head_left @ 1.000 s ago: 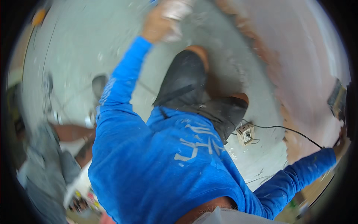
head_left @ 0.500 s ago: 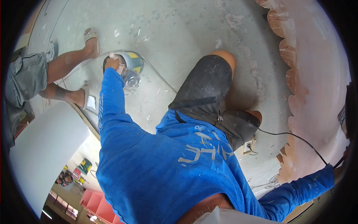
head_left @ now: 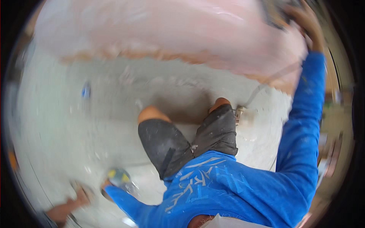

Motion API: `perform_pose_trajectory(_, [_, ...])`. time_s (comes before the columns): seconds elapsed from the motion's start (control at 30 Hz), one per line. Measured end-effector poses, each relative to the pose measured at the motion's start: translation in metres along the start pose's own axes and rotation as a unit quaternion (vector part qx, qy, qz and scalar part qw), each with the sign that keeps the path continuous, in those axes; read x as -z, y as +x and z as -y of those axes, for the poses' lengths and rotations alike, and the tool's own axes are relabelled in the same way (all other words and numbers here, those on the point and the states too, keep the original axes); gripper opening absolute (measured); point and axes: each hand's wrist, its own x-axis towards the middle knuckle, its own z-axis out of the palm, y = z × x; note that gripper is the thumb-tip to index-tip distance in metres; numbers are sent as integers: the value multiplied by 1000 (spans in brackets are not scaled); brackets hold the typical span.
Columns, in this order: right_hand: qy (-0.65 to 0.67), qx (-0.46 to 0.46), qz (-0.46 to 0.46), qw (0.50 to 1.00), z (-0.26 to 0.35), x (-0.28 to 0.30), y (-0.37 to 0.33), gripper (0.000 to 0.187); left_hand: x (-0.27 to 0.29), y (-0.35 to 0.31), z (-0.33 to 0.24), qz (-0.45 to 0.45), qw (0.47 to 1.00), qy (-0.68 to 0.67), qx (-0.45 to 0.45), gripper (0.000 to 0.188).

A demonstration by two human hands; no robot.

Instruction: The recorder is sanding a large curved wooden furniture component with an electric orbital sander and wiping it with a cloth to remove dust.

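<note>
The ragged panel (head_left: 171,28) looks mostly coated pink, its near edge brown. At its right end the right hand (head_left: 306,22) grips a dark blocky tool (head_left: 273,12); the left hand's (head_left: 106,184) grip is unclear.

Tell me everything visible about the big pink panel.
The pink panel stretches across the top of the view, beyond the knees. It is broad and pale pink with whitish streaks, and looks coated or plastered. Its near edge is uneven and orange-brown, bordering the grey floor. At its right end, the right hand holds a dark tool over it; blur hides whether they touch.
</note>
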Motion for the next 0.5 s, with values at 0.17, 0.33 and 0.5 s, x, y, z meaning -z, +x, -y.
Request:
perform_pose_trajectory(0.17, [-92,211,-7,973,71,-1,-65,73,39,0,68,-94,963,245,-59,50])
perform_pose_trajectory(0.33, [-126,280,1,952,46,0,-55,44,73,11,18,-337,843,399,-126,47])
perform_pose_trajectory(0.5, [-148,115,-31,982,-55,74,-49,80,20,-8,-20,-264,783,476,-302,56])
